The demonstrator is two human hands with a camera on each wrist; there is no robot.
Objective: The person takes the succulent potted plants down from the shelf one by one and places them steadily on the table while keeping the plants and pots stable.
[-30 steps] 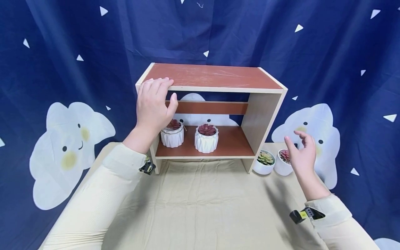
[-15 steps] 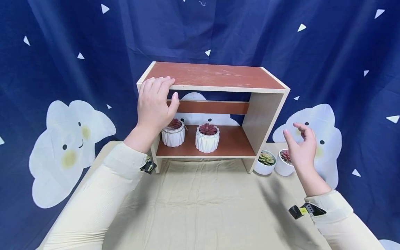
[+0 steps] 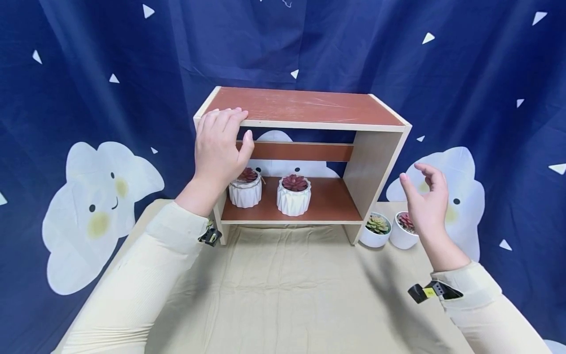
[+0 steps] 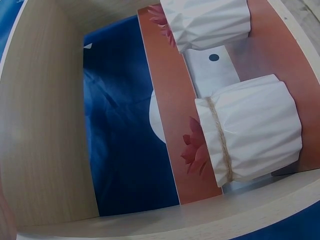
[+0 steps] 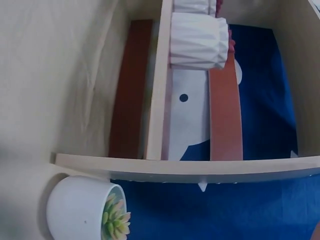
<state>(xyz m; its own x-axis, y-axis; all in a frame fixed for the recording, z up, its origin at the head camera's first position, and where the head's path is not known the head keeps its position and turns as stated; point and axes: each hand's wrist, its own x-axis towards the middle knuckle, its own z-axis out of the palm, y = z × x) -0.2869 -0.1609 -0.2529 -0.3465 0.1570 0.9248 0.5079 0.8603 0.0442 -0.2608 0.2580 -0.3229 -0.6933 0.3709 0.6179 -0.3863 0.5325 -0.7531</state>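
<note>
In the head view my left hand (image 3: 221, 142) rests its fingers on the front left corner of a small wooden shelf (image 3: 305, 107), thumb held apart in front. Inside, on the lower board, stand a white ribbed pot with a dark red succulent and twine round it (image 3: 245, 192) and a similar white pot (image 3: 294, 201) with a red succulent. My right hand (image 3: 426, 204) hovers to the right of the shelf, thumb and index finger apart, holding nothing. Below it are a smooth white pot with a green succulent (image 3: 374, 237) and one with a red succulent (image 3: 403, 237).
A beige cloth (image 3: 283, 290) covers the table in front of the shelf. Behind hangs a blue curtain (image 3: 336, 44) with white clouds and triangles. The shelf's right side panel (image 3: 373, 172) stands between the inner pots and the outer ones.
My right hand has risen a little above the two pots outside the shelf. The left hand keeps its place on the shelf corner, and the pots have not moved.
</note>
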